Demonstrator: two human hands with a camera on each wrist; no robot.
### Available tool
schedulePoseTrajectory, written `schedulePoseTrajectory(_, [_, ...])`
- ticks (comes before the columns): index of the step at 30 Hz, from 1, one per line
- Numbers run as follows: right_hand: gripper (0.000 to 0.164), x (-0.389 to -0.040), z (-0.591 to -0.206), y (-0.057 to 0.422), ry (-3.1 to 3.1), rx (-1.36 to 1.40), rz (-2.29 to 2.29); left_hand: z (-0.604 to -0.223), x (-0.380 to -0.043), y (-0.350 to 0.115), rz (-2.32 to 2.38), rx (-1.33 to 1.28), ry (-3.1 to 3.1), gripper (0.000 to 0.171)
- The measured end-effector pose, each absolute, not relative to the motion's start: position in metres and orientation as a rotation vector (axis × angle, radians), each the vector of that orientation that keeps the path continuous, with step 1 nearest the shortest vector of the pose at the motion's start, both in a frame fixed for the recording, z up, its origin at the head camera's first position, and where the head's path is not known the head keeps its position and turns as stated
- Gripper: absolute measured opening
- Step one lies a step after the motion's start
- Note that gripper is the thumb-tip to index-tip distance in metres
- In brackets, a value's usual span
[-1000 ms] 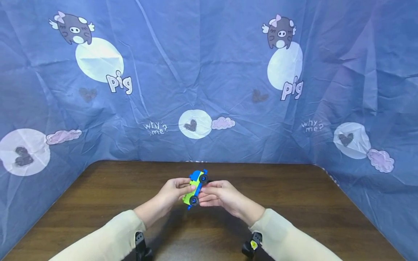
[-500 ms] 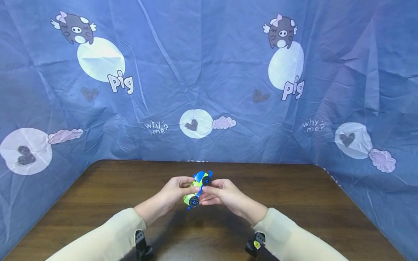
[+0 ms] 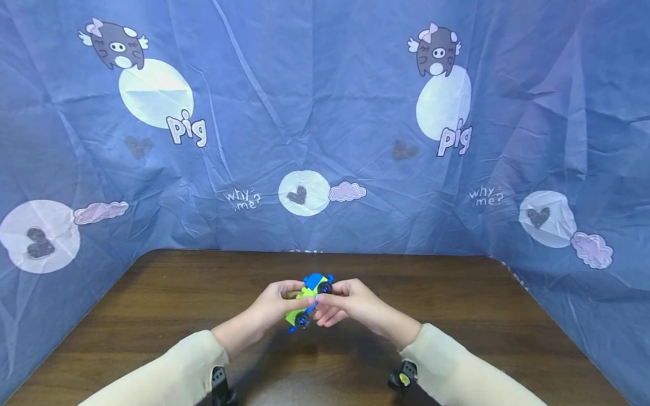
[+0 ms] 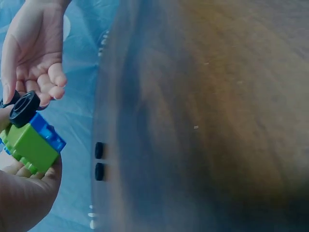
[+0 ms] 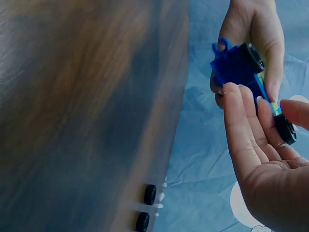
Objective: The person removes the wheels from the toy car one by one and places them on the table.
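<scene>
A small toy car (image 3: 307,299) of lime green and blue building bricks, with black wheels, is held above the table, tilted. My left hand (image 3: 264,307) grips its green body, thumb on the near side and fingers behind. From the other side my right hand (image 3: 358,304) holds the car by its blue side with the thumb and fingers. In the left wrist view a black wheel (image 4: 24,110) sits above the green bricks (image 4: 34,150). The right wrist view shows the blue underside (image 5: 234,65), with my right fingers (image 5: 241,121) against it.
Two small black round pieces (image 4: 99,171) lie at the table's far edge in both wrist views. The brown wooden table (image 3: 178,310) is enclosed by a blue printed cloth (image 3: 325,141). A black device is strapped below each sleeve.
The car has shifted slightly right and down with both hands. My right thumb has moved in against its side, and my right fingers have curled more than a second ago.
</scene>
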State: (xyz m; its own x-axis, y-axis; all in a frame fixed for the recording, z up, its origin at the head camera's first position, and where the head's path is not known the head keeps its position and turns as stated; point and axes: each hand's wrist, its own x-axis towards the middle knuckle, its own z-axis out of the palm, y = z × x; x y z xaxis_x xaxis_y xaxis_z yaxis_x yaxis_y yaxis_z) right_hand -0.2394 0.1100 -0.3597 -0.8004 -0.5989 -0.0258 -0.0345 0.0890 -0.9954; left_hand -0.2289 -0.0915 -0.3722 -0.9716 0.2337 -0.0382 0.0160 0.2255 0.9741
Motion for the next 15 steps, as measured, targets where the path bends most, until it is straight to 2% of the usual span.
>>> schedulePoseTrajectory(15, [0.038, -0.2413, -0.3696, 0.1086, 2.139, -0.720, -1.763, -0.3746, -0.2255, -0.0909, 1.805, 0.354, 2.321, 0.051])
